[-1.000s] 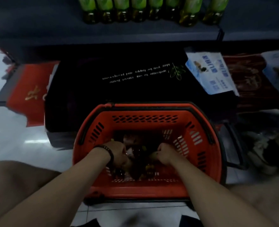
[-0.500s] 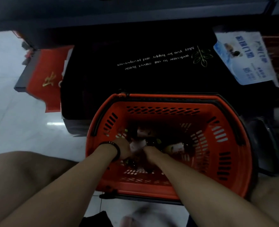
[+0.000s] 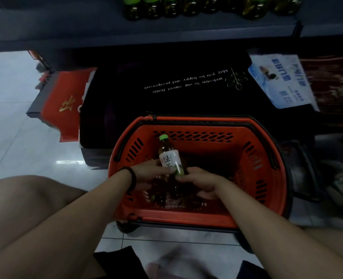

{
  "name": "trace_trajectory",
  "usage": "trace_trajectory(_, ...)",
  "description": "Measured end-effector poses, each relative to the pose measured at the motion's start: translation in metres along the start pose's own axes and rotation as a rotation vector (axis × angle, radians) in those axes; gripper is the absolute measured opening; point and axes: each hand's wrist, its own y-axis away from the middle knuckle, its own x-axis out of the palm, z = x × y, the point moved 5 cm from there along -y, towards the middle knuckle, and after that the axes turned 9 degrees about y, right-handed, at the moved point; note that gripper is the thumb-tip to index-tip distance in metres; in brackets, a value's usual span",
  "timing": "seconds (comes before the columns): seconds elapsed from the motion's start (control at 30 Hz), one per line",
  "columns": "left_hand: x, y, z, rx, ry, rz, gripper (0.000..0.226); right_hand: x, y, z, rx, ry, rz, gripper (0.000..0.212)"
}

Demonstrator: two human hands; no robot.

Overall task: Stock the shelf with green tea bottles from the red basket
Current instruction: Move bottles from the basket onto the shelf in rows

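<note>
Since the shelf [image 3: 166,31] runs across the top of the view, well apart from the hands and above them, the carry is the long leg — most of the risk sits there. A row of shelved bottles [image 3: 186,9] already stands along it toward the right, and bare shelf shows to their left; a careless set-down beside that row could knock one over, my guess.

Next down, the red basket [image 3: 267,178] sits on the floor between the person's knees, its far rim against a dark printed mat [image 3: 176,93]. More dark bottles lie in the basket bottom, too dim to count. The lifted bottle could clip the far rim on the way out if it goes forward before it goes up.

The green tea bottle [image 3: 169,156] is above the basket's interior, roughly upright, tilted slightly, green cap toward the shelf, white label facing the camera. Only its lower end is held.

Left hand [image 3: 152,172] — fingers curled around the bottle's lower left side, wrist wearing a dark band. Right hand [image 3: 200,182] — fingers closed loosely, fingertips pinching the bottom edge of the label; can't tell whether it also holds a second bottle beneath.

Low grip on a tall bottle: likely to tip or slip when one hand lets go. The label film may slide under the fingertips.
</note>
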Motion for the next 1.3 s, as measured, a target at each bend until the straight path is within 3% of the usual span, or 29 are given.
trace_trajectory(0.1,0.012,0.008,-0.011,0.091,0.017,-0.048,0.057,0.002,0.001,0.0,-0.066,-0.062,0.037,0.036)
trace_trajectory(0.23,0.018,0.017,-0.021,0.184,-0.021,-0.147,0.025,0.003,-0.002,0.003,-0.078,-0.129,0.019,0.013)
trace_trajectory(0.33,0.009,0.017,-0.027,0.288,-0.177,-0.31,0.023,-0.02,-0.018,0.006,-0.076,0.102,-0.259,0.014)
trace_trajectory(0.4,-0.003,0.017,-0.028,0.31,-0.272,-0.452,0.042,-0.041,-0.031,0.002,-0.073,0.34,-0.532,0.02)
trace_trajectory(0.47,-0.015,0.019,-0.025,0.28,-0.303,-0.558,0.067,-0.05,-0.039,0.001,-0.079,0.529,-0.649,0.032)
trace_trajectory(0.5,-0.019,0.019,-0.024,0.266,-0.291,-0.585,0.066,-0.051,-0.044,0.001,-0.072,0.611,-0.66,0.039)
trace_trajectory(0.6,-0.027,0.014,-0.017,0.216,-0.286,-0.629,0.046,-0.049,-0.059,0.001,-0.002,0.85,-0.629,0.055)
trace_trajectory(0.7,-0.031,0.006,-0.019,0.213,-0.3,-0.615,0.026,-0.047,-0.076,0.001,0.073,0.985,-0.568,0.054)
trace_trajectory(0.83,-0.035,0.004,-0.022,0.192,-0.28,-0.569,0.03,-0.046,-0.087,0.01,0.155,1.174,-0.492,0.049)
trace_trajectory(1.1,-0.039,0.002,-0.019,0.166,-0.251,-0.552,0.042,-0.031,-0.105,0.001,0.15,0.919,-0.38,0.044)
trace_trajectory(1.3,-0.034,0.006,-0.011,0.154,-0.254,-0.547,0.038,-0.026,-0.101,0.001,0.208,0.863,-0.285,0.046)
